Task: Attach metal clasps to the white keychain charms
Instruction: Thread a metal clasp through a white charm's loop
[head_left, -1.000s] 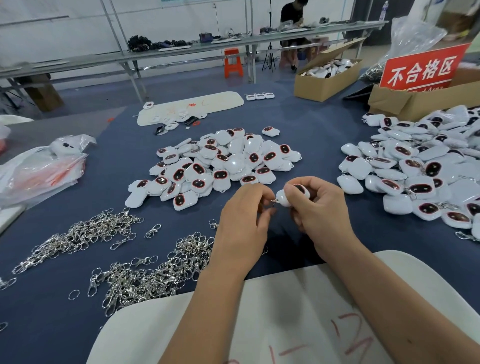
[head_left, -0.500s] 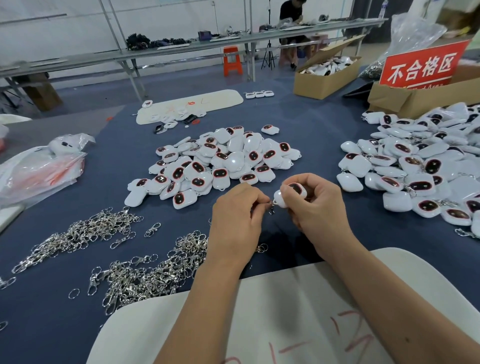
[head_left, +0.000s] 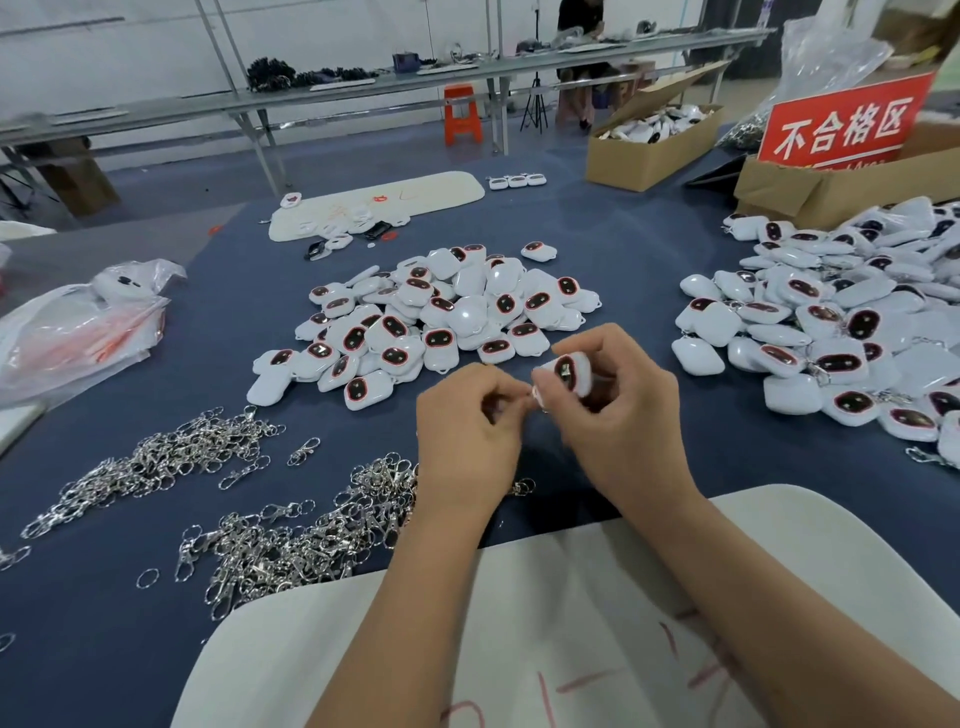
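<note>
My right hand (head_left: 618, 415) grips a white charm (head_left: 569, 371) with a dark, red-rimmed face, held above the blue table. My left hand (head_left: 470, 431) pinches a small metal clasp against the charm's lower left corner; the clasp is almost wholly hidden by my fingertips. A heap of bare white charms (head_left: 441, 317) lies just beyond my hands. Loose metal clasps (head_left: 291, 540) are piled at the near left, with a second pile of clasps (head_left: 156, 457) further left. A large pile of charms (head_left: 841, 317) with clasps showing among them covers the right side.
A white board (head_left: 571, 623) with red marks lies under my forearms. A plastic bag (head_left: 72, 332) sits at the left edge. Cardboard boxes (head_left: 649, 150) and a red sign (head_left: 841, 124) stand at the back right. Another white board (head_left: 374, 202) lies at the far middle.
The charm has turned in my right hand, so its dark face now stands more upright, and both hands have drawn closer together. The piles have not moved.
</note>
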